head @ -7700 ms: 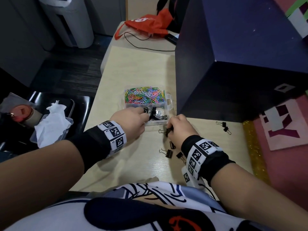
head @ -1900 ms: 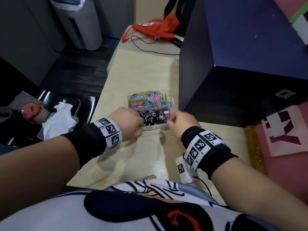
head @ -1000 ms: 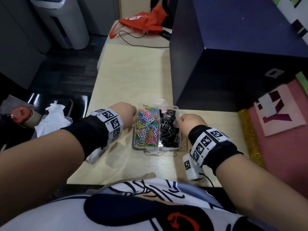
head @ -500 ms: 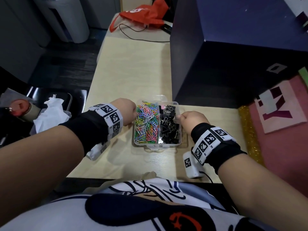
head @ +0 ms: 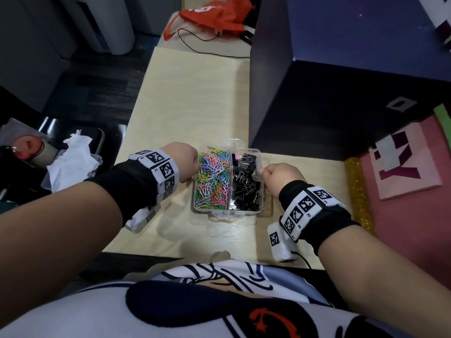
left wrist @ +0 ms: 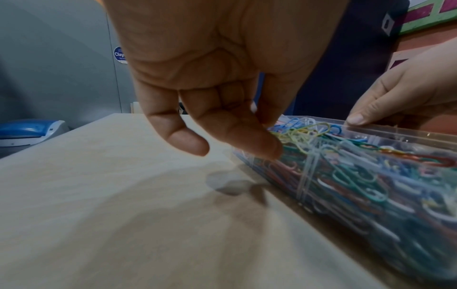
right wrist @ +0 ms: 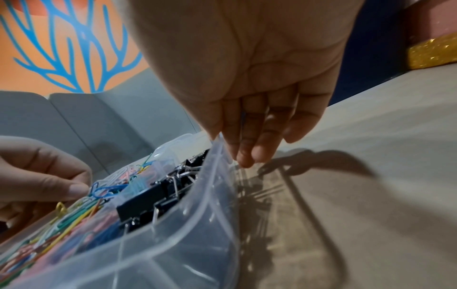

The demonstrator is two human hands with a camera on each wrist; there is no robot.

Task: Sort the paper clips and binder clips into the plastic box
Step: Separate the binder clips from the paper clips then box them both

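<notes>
A clear plastic box (head: pixel 259 152) stands on the pale table (head: pixel 190 98) just in front of me. Its left compartment is full of coloured paper clips (head: pixel 212 179), and its right one holds black binder clips (head: pixel 245 189). My left hand (head: pixel 192 164) grips the box's left wall (left wrist: pixel 249 162), with its fingertips (left wrist: pixel 257 144) against the outside. The right hand (head: pixel 264 172) pinches the right rim (right wrist: pixel 217 154), its fingers (right wrist: pixel 249 154) outside the wall. I see no loose clips on the table.
A big dark blue box (head: pixel 341 76) stands close behind and to the right of the plastic box. A gold glitter strip (head: pixel 357 191) and a pink board (head: pixel 410 167) lie at the right. A red bag (head: pixel 214 13) and a cable lie at the far end. A chair with tissue (head: pixel 73 159) is at the left.
Since about two seconds ago the box has been turned a quarter turn and drawn nearer to me. The loose binder clips seen earlier are off the table. Over the last half second both hands stay put.
</notes>
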